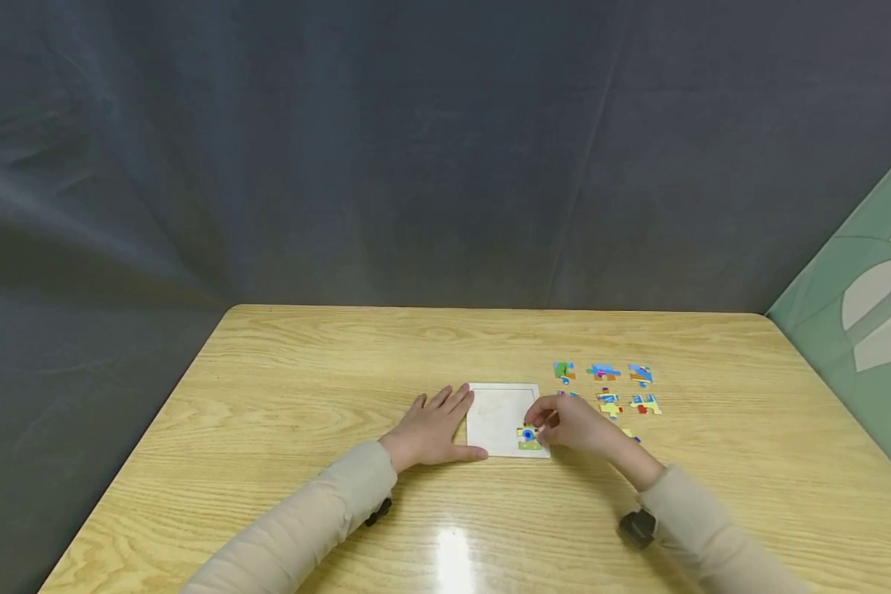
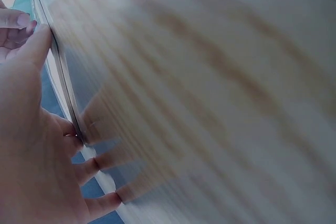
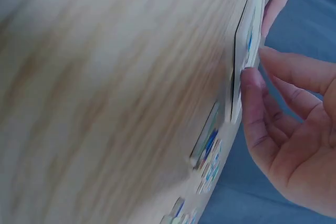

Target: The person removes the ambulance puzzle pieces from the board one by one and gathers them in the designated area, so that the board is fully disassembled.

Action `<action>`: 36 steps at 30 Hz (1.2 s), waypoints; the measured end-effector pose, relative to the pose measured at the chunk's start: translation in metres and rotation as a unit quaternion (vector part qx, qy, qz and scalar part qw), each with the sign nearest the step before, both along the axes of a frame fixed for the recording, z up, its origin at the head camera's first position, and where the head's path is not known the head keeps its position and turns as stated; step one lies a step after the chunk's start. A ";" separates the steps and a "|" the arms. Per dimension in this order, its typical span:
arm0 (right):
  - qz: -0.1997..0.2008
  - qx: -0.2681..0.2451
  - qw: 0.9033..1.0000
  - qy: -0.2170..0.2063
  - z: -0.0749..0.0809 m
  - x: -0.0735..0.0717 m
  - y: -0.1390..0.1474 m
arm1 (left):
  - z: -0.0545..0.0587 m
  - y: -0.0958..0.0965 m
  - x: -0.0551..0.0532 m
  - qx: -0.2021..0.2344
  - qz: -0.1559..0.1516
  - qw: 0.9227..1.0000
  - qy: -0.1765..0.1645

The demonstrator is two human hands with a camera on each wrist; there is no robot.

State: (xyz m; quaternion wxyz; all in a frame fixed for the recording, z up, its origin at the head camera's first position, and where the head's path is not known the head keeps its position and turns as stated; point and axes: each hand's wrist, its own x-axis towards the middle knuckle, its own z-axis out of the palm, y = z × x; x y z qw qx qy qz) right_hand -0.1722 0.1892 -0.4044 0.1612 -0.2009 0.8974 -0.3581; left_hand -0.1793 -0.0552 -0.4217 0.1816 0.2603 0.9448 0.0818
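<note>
A square white puzzle board (image 1: 493,421) lies on the table in front of me. My left hand (image 1: 432,431) is spread flat at its left side, with fingertips and thumb at the edge. In the left wrist view the fingers (image 2: 102,203) rest along the board's rim. At the board's lower right corner lies a yellow and green puzzle piece (image 1: 529,436) with a blue round shape. My right hand (image 1: 573,423) has thumb and forefinger bent round this piece. The right wrist view shows the thumb (image 3: 253,85) right at the board's edge.
Several loose puzzle pieces (image 1: 607,402) lie in rows to the right of the board, some partly hidden behind the right hand. The wooden table (image 1: 327,355) meets a dark curtain (image 1: 445,165) at the back. A green and white patterned panel (image 1: 869,305) stands on the right.
</note>
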 end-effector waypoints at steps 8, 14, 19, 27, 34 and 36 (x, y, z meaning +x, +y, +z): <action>0.001 0.037 0.999 -0.002 0.002 0.002 -0.012 | 0.000 -0.001 0.000 0.000 -0.001 1.000 -0.001; 0.010 0.054 0.998 0.001 0.003 0.002 -0.014 | 0.001 -0.001 0.001 -0.002 -0.001 1.000 0.000; 0.016 0.059 0.998 -0.002 0.003 0.001 -0.015 | -0.001 -0.001 0.000 -0.005 -0.001 1.000 0.001; -0.012 0.059 0.998 -0.019 0.003 0.000 -0.017 | -0.004 0.000 -0.001 -0.009 0.001 1.000 0.007; -0.016 0.052 0.998 -0.016 0.005 0.002 -0.016 | -0.005 0.000 -0.001 -0.011 0.001 1.000 0.010; -0.015 0.043 0.999 -0.014 0.005 0.001 -0.014 | -0.004 0.000 -0.001 -0.010 0.001 1.000 0.009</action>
